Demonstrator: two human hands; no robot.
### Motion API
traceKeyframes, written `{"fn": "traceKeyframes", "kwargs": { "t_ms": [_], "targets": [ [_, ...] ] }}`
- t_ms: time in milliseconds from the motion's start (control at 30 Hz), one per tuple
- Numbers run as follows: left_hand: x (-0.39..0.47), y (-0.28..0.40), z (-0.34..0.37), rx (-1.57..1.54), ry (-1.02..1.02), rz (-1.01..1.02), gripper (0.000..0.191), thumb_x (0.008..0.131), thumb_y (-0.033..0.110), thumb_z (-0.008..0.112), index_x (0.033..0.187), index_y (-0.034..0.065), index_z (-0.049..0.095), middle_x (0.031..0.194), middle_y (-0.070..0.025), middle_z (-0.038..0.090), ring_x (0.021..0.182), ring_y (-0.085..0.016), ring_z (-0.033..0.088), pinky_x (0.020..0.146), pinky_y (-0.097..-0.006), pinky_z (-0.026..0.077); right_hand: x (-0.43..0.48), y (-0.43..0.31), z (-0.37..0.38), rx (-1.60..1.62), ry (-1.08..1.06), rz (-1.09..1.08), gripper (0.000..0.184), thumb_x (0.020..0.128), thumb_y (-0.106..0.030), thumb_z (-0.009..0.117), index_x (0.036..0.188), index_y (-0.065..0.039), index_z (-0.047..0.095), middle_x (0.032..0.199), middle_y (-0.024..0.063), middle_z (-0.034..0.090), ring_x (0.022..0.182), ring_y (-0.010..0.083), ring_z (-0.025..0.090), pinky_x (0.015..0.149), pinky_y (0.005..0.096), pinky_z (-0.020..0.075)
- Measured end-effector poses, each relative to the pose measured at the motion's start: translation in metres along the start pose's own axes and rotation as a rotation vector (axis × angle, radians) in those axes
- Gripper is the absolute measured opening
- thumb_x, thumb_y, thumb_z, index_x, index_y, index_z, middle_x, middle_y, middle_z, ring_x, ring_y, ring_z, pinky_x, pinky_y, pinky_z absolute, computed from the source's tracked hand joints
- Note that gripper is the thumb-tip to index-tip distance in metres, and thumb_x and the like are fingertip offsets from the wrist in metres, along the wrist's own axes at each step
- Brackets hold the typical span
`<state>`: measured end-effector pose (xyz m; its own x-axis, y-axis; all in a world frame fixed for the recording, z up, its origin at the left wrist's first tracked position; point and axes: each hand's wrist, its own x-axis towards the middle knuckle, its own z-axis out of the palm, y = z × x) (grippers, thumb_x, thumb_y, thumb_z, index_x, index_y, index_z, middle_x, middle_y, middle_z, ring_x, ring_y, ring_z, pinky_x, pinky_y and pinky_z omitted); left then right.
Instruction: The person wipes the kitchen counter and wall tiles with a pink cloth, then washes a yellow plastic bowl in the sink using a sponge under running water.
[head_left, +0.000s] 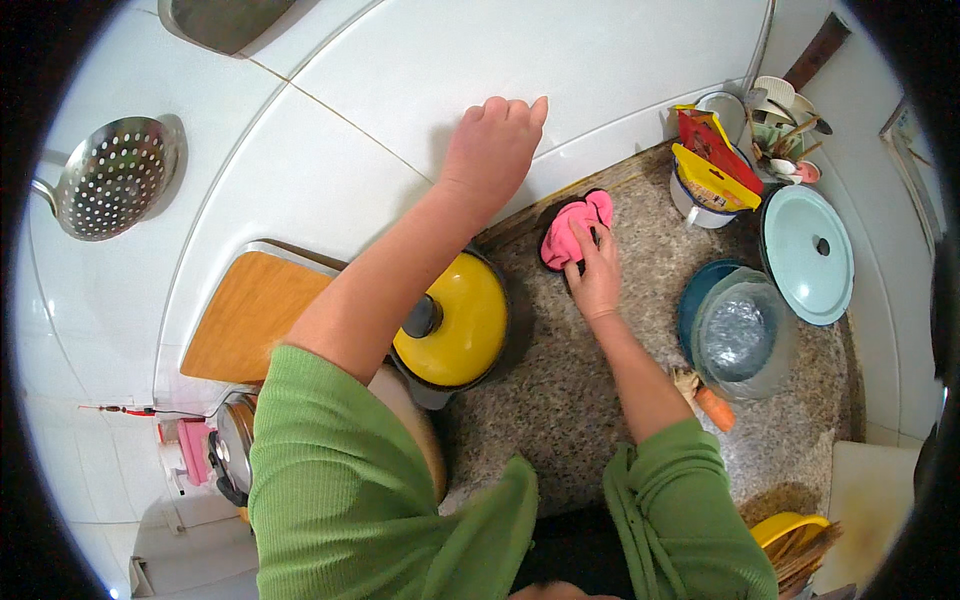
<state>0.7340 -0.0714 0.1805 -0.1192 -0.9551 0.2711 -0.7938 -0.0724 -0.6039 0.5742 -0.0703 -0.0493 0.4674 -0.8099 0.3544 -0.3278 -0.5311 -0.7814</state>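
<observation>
My right hand (598, 274) grips a bunched pink cloth (568, 232) with black trim and presses it on the speckled stone countertop (547, 420), close to the back wall. My left hand (495, 146) is raised in front of the white tiled wall (637, 60), its fingers curled in and nothing showing in them. Whether it touches the tiles cannot be made out. Below my left forearm stands a pot with a yellow lid (472, 322) and a dark knob, partly covered by the arm.
On the right are an enamel mug (701, 210) holding food packets, a pale blue lid (806, 255), a glass bowl (739, 337) and a carrot (715, 409). A wooden board (255, 315) leans at left. A perforated skimmer (116, 180) hangs on the wall.
</observation>
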Motion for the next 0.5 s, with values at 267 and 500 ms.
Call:
{"fn": "traceKeyframes", "kwargs": {
  "t_ms": [267,500],
  "targets": [
    [0.0091,0.0028,-0.008,-0.029,-0.068,-0.039,0.053,0.083,0.012,0.061,0.136,0.0126,0.055,0.089,-0.0049,0.061,0.086,-0.022,0.062,0.07,-0.0341,0.054,-0.0008,-0.0074,-0.004,0.017,-0.008,0.037,0.066,0.074,-0.004,0.067,0.136,-0.02,0.056,0.133,0.0153,0.05,0.123,0.0381,0.049,0.103,0.0436,0.0432],
    [0.0052,-0.0029,-0.0069,-0.011,0.004,-0.001,0.053,0.083,0.012,0.061,0.135,0.0122,0.055,0.088,-0.0045,0.061,0.085,-0.022,0.062,0.068,-0.0332,0.054,0.001,-0.0065,-0.0054,0.024,0.018,0.004,0.065,0.074,-0.004,0.068,0.136,-0.02,0.057,0.132,0.0153,0.05,0.123,0.0374,0.049,0.103,0.0432,0.0427]
  ]
}}
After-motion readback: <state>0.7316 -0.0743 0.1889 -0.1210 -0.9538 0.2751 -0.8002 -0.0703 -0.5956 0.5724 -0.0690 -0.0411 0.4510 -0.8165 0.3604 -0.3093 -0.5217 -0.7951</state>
